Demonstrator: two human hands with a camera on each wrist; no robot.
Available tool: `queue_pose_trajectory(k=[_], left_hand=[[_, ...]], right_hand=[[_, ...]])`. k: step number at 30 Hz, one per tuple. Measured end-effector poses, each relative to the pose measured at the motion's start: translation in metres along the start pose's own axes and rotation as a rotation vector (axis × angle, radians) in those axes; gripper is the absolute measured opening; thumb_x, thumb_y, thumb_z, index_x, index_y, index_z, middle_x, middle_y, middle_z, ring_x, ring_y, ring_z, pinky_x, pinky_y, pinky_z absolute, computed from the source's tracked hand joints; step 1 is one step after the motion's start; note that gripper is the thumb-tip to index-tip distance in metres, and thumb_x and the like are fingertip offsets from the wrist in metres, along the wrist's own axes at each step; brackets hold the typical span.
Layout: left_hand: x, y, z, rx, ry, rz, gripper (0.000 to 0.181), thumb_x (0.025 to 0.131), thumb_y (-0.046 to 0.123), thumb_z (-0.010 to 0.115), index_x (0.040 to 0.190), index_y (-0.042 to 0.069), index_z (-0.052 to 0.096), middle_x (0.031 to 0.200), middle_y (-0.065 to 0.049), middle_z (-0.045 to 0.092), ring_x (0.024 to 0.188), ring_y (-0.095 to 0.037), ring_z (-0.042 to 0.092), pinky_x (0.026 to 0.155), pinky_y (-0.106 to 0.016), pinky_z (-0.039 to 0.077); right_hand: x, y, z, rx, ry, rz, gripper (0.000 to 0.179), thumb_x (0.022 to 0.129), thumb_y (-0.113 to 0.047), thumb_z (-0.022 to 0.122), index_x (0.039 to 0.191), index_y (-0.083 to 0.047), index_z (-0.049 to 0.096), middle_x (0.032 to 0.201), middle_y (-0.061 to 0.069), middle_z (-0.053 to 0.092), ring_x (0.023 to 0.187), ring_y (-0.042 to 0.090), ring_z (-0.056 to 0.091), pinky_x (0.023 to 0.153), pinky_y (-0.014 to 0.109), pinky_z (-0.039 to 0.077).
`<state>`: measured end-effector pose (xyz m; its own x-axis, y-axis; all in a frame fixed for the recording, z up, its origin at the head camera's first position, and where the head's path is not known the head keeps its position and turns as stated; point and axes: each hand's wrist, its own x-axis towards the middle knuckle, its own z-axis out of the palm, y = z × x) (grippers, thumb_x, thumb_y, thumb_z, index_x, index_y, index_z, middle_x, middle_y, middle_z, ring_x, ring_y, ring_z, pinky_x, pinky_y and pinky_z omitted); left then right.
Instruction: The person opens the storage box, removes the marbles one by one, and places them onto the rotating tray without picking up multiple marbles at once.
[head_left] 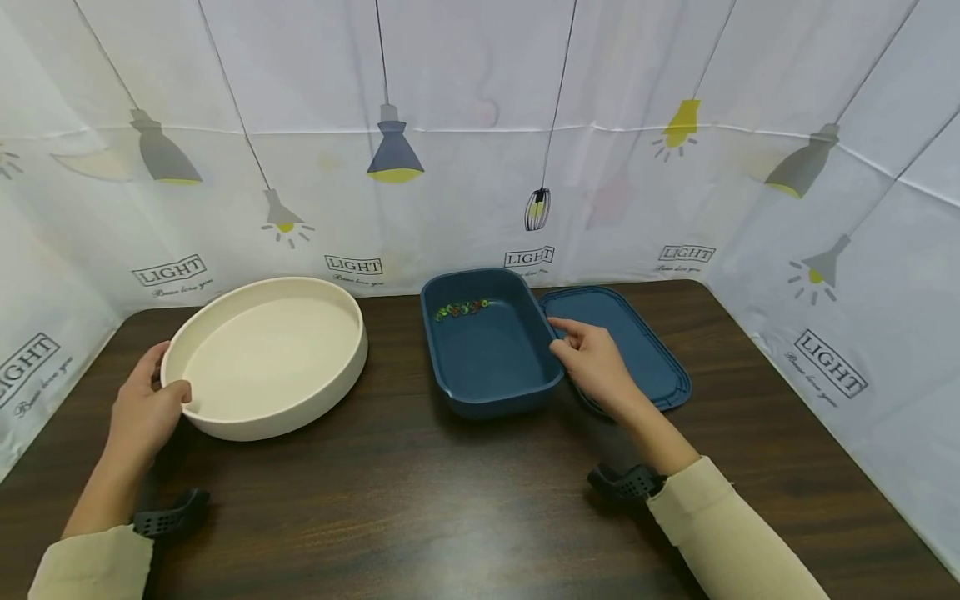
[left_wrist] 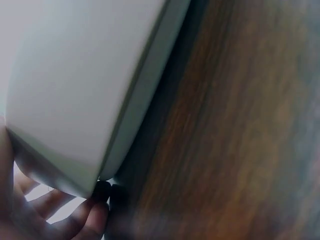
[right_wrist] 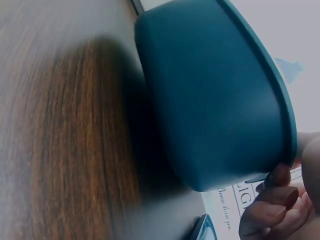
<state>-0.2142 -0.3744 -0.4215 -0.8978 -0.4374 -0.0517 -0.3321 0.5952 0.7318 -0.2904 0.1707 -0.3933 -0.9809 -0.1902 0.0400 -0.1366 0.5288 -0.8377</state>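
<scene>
My left hand (head_left: 144,417) grips the near left rim of a round cream tray (head_left: 270,354), thumb over the edge. In the left wrist view, fingertips (left_wrist: 95,217) curl under the tray's base, which is close over the table. On the right, my right hand (head_left: 596,362) pinches the right rim of a deep blue rectangular container (head_left: 501,358). Fingers (right_wrist: 270,212) bend below its rim in the right wrist view. Several small green and reddish beads (head_left: 461,309) lie in a row on the container's floor, toward its far left.
A flat blue lid (head_left: 645,350) lies on the dark wooden table (head_left: 420,508), right of the container and partly behind my right hand. White curtains (head_left: 465,200) printed with lamps stand along the table's back and sides.
</scene>
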Motion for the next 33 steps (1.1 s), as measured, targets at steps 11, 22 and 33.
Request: queue_pose_trajectory(k=[11, 22, 33], left_hand=[[-0.003, 0.006, 0.012, 0.032, 0.029, 0.049, 0.075, 0.093, 0.017, 0.048, 0.162, 0.006, 0.018, 0.149, -0.036, 0.041, 0.132, -0.052, 0.039, 0.101, -0.063, 0.032], [0.0, 0.01, 0.018, 0.081, -0.017, 0.084, 0.075, 0.096, 0.023, 0.046, 0.161, 0.002, 0.015, 0.157, -0.038, 0.03, 0.138, -0.061, 0.032, 0.107, -0.071, 0.03], [-0.009, 0.019, 0.023, 0.068, 0.0, 0.076, 0.073, 0.096, 0.027, 0.048, 0.157, -0.004, 0.024, 0.136, -0.033, 0.053, 0.123, -0.048, 0.047, 0.087, -0.046, 0.036]], right_hand=[[0.001, 0.003, 0.001, -0.122, -0.031, 0.027, 0.054, 0.098, -0.019, 0.048, 0.15, -0.006, 0.048, 0.051, -0.005, 0.035, 0.043, 0.012, 0.024, 0.046, 0.026, 0.025], [0.0, 0.001, 0.003, -0.15, -0.044, 0.025, 0.053, 0.097, -0.02, 0.048, 0.148, -0.005, 0.049, 0.051, -0.005, 0.034, 0.044, 0.013, 0.026, 0.048, 0.026, 0.027], [-0.001, -0.001, 0.005, -0.141, -0.048, 0.018, 0.053, 0.097, -0.017, 0.048, 0.149, -0.004, 0.049, 0.05, -0.006, 0.035, 0.044, 0.011, 0.027, 0.047, 0.026, 0.027]])
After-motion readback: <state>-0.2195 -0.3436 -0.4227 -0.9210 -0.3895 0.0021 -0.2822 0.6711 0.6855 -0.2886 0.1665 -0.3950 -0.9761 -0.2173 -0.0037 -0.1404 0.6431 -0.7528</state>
